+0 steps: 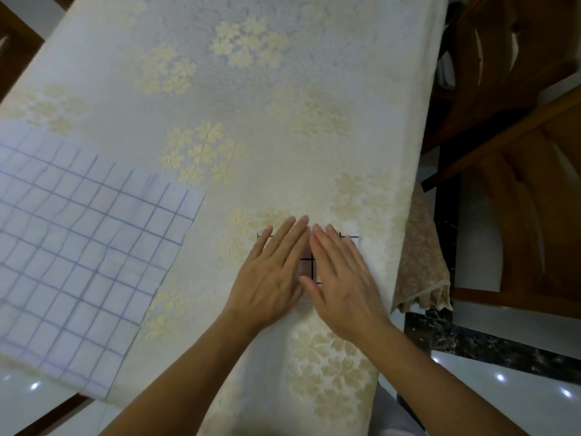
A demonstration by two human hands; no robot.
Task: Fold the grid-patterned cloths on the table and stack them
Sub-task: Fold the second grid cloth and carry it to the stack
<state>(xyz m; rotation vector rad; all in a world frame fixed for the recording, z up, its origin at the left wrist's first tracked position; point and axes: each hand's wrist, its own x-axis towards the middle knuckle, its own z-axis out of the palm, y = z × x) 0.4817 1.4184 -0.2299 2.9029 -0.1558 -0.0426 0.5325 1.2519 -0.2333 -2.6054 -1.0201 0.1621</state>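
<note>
Lilac lines on white mark the big cloth [81,247]. It lies spread open at the left of the table [251,89], running out of view on the left, with its near corner at the table's near edge. Its right-hand edge slants from far-right to near-left, and a strip of flowered tablecloth separates it from the hands.

The left hand [270,278] lies flat, fingers straight and together, pressing down on the small cloth [307,268]. This white piece with black grid lines is already folded into a compact block near the table's right edge. The right hand [342,284] presses it too, also flat and gripping nothing. The two hands almost touch at the fingertips and cover most of the block, so only a middle strip and the far corners show.

This looks like the last smoothing of the small cloth. The big cloth, unfolded, is probably next. It lies to the left, well apart from both hands, with the left hand nearer. Its nearest point is the far-right corner, a likely first hold.
</note>
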